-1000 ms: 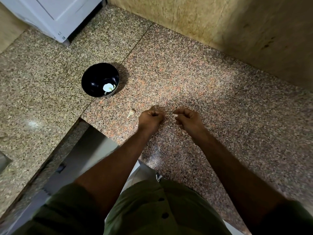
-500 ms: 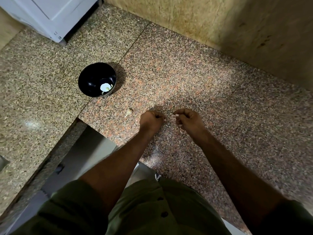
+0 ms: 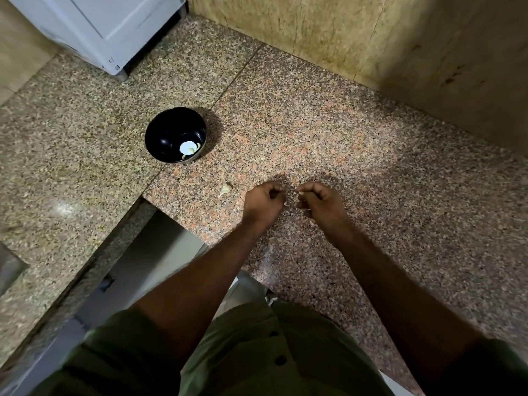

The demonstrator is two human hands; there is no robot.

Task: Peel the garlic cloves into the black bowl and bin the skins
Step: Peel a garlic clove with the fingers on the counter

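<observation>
both hands hover close together over the speckled pink-and-grey granite surface (image 3: pixel 371 155), near its front edge. the left hand (image 3: pixel 264 200) has its fingers curled in, and a small pale sliver shows at its lower fingertips; it seems to be pinching a bit of garlic or skin, though the piece is too small to tell which. the right hand (image 3: pixel 320 200) is curled too, with thumb and forefinger pinching a tiny pale scrap (image 3: pixel 299 192) that points towards the left hand. the two hands are just beside each other without touching. to the left of the left hand, a single unpeeled garlic clove with a short tail (image 3: pixel 225 189) lies on the surface by itself, near the hand but apart from it. farther back and to the left stands the round glossy black bowl (image 3: pixel 160 138), upright, sitting right by the seam where the pink slab meets a greyer granite slab (image 3: pixel 71 132). inside the bowl, against its near right wall, rest some pale peeled garlic pieces (image 3: pixel 187 147); their count is hard to make out. a white appliance or cabinet (image 3: pixel 108 27) stands at the back left, and a tan stone wall (image 3: pixel 357 38) runs along the back. the person wears an olive green buttoned shirt (image 3: pixel 257 352), seen at the bottom.
</observation>
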